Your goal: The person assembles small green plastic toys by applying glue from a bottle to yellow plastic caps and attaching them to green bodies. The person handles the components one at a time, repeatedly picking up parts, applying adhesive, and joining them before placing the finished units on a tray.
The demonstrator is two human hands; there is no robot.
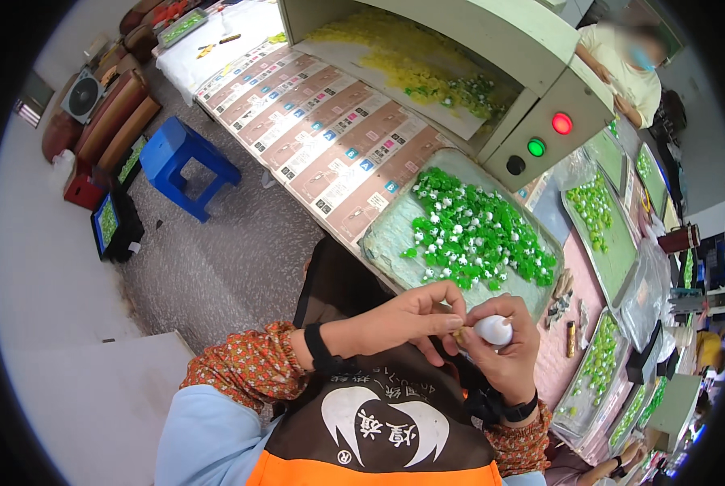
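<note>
In front of my apron, both hands meet near the tray's lower edge. My right hand (504,348) is closed around a small white egg-shaped piece (492,330) with a short tan tip; what it is, I cannot make out. Against it, my left hand (419,317) is closed in a pinch, thumb to forefinger. A tiny yellowish bit (458,334) shows where the fingertips of the two hands come together, too small to name. Just beyond them lies a metal tray (386,243) heaped with small green pieces (484,227), many with white ball-like parts.
A beige machine (540,121) with red and green lights holds yellow and green pieces inside. More trays (613,251) of green pieces line the right. A blue stool (184,162) stands on the floor at left. Another person (629,69) is at the far right.
</note>
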